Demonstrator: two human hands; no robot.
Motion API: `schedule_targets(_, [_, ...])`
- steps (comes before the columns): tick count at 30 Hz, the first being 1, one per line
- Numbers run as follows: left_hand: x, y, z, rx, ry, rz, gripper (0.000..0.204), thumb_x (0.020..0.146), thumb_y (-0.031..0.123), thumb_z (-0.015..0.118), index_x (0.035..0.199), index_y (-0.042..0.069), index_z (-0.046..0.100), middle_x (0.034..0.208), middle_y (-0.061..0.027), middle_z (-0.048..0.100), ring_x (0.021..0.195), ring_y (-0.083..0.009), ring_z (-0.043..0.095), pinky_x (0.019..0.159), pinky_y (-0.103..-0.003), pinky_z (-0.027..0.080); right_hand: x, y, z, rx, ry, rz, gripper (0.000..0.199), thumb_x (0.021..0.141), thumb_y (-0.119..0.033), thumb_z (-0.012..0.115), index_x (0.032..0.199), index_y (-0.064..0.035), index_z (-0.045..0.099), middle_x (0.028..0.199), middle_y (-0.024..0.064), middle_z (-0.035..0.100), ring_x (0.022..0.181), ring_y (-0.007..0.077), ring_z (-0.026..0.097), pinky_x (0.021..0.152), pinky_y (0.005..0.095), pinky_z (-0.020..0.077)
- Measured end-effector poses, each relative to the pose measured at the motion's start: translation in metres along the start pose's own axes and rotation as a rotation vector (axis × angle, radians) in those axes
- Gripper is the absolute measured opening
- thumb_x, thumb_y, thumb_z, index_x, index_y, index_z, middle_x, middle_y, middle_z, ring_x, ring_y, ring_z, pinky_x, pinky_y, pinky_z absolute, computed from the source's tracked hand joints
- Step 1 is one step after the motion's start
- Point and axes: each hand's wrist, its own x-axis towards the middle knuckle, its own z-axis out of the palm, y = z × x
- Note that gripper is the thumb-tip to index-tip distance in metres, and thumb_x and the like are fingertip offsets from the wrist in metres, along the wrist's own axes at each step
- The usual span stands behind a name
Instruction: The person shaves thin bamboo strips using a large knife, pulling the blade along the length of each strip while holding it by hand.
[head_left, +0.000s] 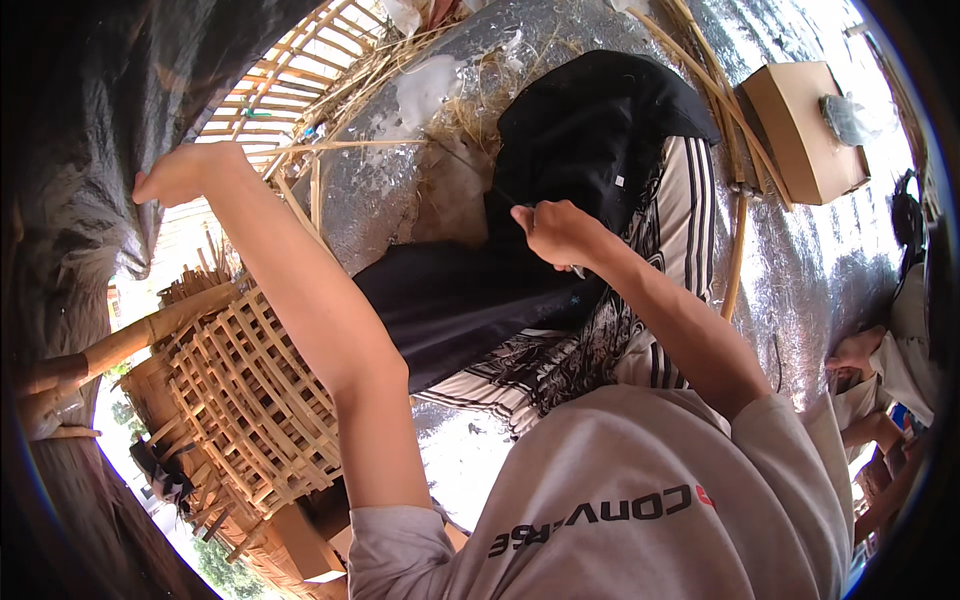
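My left hand [190, 172] is stretched out to the far left, fingers closed, beside a dark plastic sheet [95, 130]. From behind its wrist a thin pale bamboo strip [345, 145] runs right; the fingers' grip on it is mostly hidden. My right hand [562, 232] is closed around a knife above my lap. The knife's thin dark blade [470, 163] points up and left toward the strip's right end, and a bit of handle shows below the fist. Black cloth [450, 300] lies over my legs, above black-and-white patterned trousers [690, 210].
Woven bamboo baskets stand at the left [255, 400] and top left [290, 75]. Shavings [465, 110] lie on the silvery floor sheet [370, 200]. Bamboo poles [735, 250] and a cardboard box [800, 130] with a plastic bag lie right. Another person's foot [855, 348] shows at the right edge.
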Motion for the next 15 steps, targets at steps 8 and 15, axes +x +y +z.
schedule_targets(8, [-0.011, 0.010, -0.060, -0.798, -1.041, -0.330, 0.043, 0.090, 0.042, 0.045, 0.062, 0.010, 0.039, 0.057, -0.0017, 0.029, 0.053, -0.0146, 0.025, 0.052, -0.032, 0.020, -0.011, -0.016, -0.004, 0.104, 0.078, -0.027, 0.064, 0.104, -0.046, 0.034, 0.073, 0.0020, 0.063, 0.055, 0.0194, 0.061, 0.058, 0.0361, 0.066, 0.063, 0.0446, 0.0542])
schedule_targets(15, [-0.055, 0.016, -0.084, -0.871, -1.209, -0.191, 0.055, 0.102, 0.052, 0.038, 0.066, 0.010, 0.041, 0.058, -0.0003, 0.029, 0.052, -0.0128, 0.025, 0.053, -0.030, 0.024, -0.006, -0.091, 0.008, 0.376, 0.296, -0.540, 0.061, 0.100, -0.053, 0.043, 0.083, 0.0045, 0.056, 0.063, 0.0236, 0.058, 0.065, 0.0409, 0.060, 0.063, 0.0451, 0.0463])
